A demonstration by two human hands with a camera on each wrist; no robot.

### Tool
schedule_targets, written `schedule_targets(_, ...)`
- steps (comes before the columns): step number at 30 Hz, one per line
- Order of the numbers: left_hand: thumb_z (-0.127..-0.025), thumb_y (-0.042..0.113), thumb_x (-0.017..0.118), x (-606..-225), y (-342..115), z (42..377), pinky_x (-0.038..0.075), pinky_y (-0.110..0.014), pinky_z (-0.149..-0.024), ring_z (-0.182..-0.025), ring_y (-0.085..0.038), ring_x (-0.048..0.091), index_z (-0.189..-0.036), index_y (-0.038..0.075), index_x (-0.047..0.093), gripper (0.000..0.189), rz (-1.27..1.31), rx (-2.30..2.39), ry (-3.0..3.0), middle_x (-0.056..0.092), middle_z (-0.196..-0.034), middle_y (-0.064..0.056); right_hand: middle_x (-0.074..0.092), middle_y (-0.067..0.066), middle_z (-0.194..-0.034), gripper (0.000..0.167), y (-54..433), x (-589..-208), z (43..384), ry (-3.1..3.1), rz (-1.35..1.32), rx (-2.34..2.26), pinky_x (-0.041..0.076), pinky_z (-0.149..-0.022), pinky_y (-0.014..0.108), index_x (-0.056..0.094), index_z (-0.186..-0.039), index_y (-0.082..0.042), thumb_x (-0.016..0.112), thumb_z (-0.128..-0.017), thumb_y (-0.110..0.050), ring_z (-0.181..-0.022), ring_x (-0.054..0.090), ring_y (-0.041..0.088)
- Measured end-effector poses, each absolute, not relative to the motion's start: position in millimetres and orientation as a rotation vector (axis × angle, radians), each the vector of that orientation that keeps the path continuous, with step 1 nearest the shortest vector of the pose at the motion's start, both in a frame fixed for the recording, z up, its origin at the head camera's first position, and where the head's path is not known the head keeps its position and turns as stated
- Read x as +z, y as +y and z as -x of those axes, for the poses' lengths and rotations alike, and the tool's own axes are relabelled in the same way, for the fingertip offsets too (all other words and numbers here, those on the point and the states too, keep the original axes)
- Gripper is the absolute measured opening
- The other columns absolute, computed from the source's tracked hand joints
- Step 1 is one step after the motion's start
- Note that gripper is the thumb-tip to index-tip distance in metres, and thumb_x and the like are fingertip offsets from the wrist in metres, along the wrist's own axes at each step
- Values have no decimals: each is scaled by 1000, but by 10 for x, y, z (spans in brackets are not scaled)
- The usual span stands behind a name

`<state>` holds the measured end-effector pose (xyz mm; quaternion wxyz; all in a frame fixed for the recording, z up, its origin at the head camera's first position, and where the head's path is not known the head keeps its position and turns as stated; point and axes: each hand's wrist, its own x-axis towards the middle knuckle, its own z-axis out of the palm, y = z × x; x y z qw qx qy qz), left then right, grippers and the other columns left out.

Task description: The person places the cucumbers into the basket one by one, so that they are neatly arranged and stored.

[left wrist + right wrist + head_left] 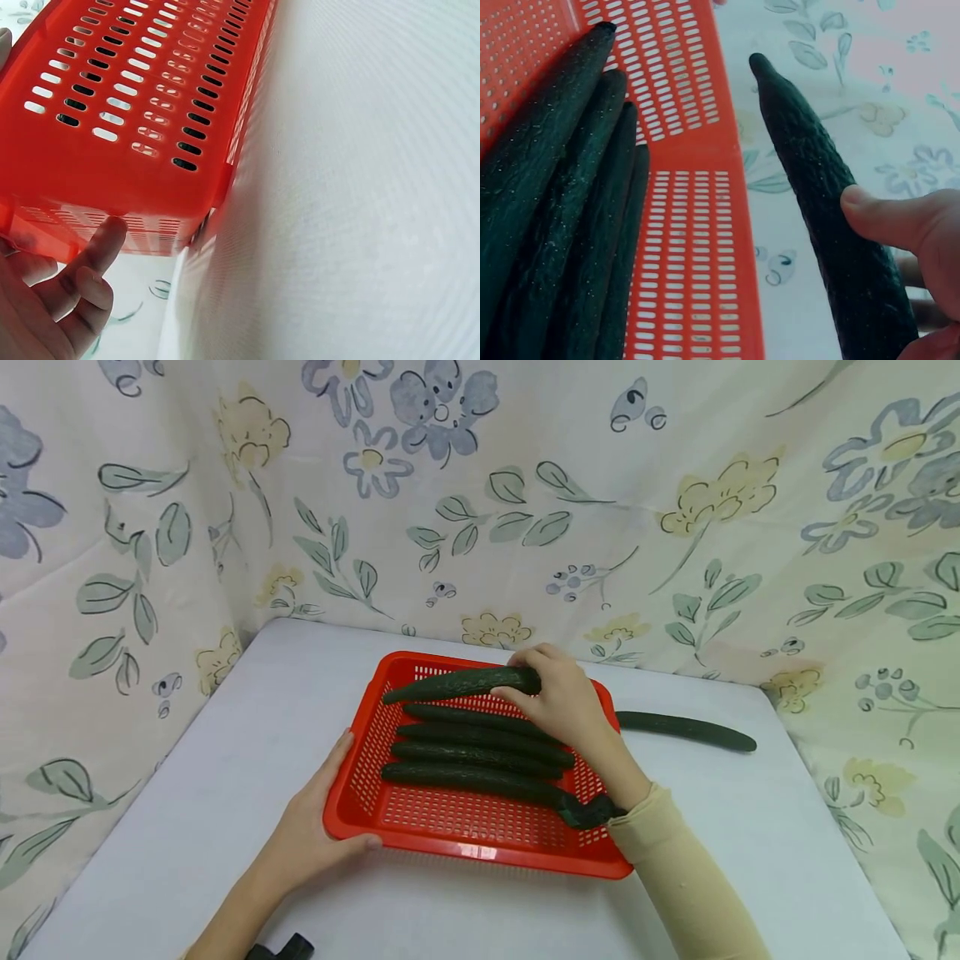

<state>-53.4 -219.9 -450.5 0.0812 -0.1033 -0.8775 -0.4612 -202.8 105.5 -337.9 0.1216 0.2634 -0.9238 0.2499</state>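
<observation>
My right hand (558, 693) grips a dark green cucumber (461, 683) near its right end, with the thumb along one side. In the head view this cucumber overlaps the far part of a red plastic basket (480, 850). Several more cucumbers (472, 753) lie side by side inside the basket, also seen in the right wrist view (562, 202). My left hand (311, 827) holds the basket's near left corner, its thumb over the front rim. From the left wrist view, its fingers (105, 244) reach under the rim against the perforated wall.
Another cucumber (686, 729) lies on the white table (750, 827) to the right of the basket. A flowered curtain (480, 527) hangs behind the table and along its sides. A small black object (288, 947) shows at the bottom edge near the left wrist.
</observation>
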Motion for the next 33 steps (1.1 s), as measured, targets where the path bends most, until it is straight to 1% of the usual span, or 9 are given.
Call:
schedule_targets(2,-71,31,98,-4506,-2198,532,56,-24,-89,-137,-29,55,-172,28,18,129,314,-1379,-2614,33,-173,-7,71,8,-120,44,1033,-3381,2015,-2726,-776,698,59,-91,49,75,-118,-10,85,-91,-43,-106,69,29)
schedule_targets(6,-71,31,98,-4506,-2193,527,58,-24,-87,-136,-31,56,-172,27,18,129,315,-1388,-2611,33,-173,-8,73,7,-119,45,989,-3412,1987,-2808,-800,611,61,-87,48,76,-118,-12,85,-90,-46,-101,71,27)
schedule_targets(11,-72,32,97,-4491,-2192,526,58,-24,-86,-136,-33,56,-172,30,17,128,298,-1417,-2621,32,-173,-8,74,6,-119,47,941,-3438,1935,-2930,-830,504,62,-86,47,77,-121,-14,86,-88,-47,-102,72,26)
schedule_targets(15,-72,32,97,-4483,-2192,528,58,-24,-86,-135,-32,56,-172,29,17,128,301,-1409,-2620,31,-173,-8,74,6,-119,49,895,-3451,1892,-2995,-880,430,62,-88,47,77,-122,-13,86,-88,-47,-104,71,26)
schedule_targets(17,-71,32,97,-4483,-2192,530,57,-24,-87,-135,-32,56,-172,29,17,129,301,-1404,-2622,31,-173,-8,74,6,-119,48,868,-3460,1868,-3016,-900,396,62,-88,46,77,-121,-14,86,-88,-48,-104,71,25)
schedule_targets(20,-71,33,97,-4485,-2191,533,57,-24,-87,-136,-32,56,-172,29,17,129,302,-1403,-2626,31,-173,-8,74,4,-116,46,827,-3483,1828,-3032,-919,342,62,-85,44,78,-117,-14,85,-88,-49,-102,71,22)
schedule_targets(25,-71,33,97,-4487,-2191,536,57,-25,-88,-137,-33,56,-172,29,17,129,307,-1395,-2628,31,-173,-8,74,3,-107,42,757,-3534,1768,-3036,-939,304,62,-79,41,78,-111,-16,85,-88,-50,-92,70,20)
schedule_targets(28,-71,33,97,-4488,-2195,534,56,-24,-89,-137,-33,56,-172,29,17,129,309,-1384,-2627,31,-173,-8,74,4,-106,41,730,-3567,1756,-3034,-941,287,63,-78,40,77,-110,-16,84,-89,-50,-91,70,20)
schedule_targets(33,-70,32,98,-4490,-2202,525,56,-24,-90,-137,-31,56,-172,29,17,130,308,-1373,-2627,32,-173,-8,76,4,-107,40,719,-3591,1752,-3083,-938,286,63,-80,41,78,-111,-14,84,-90,-48,-94,72,21)
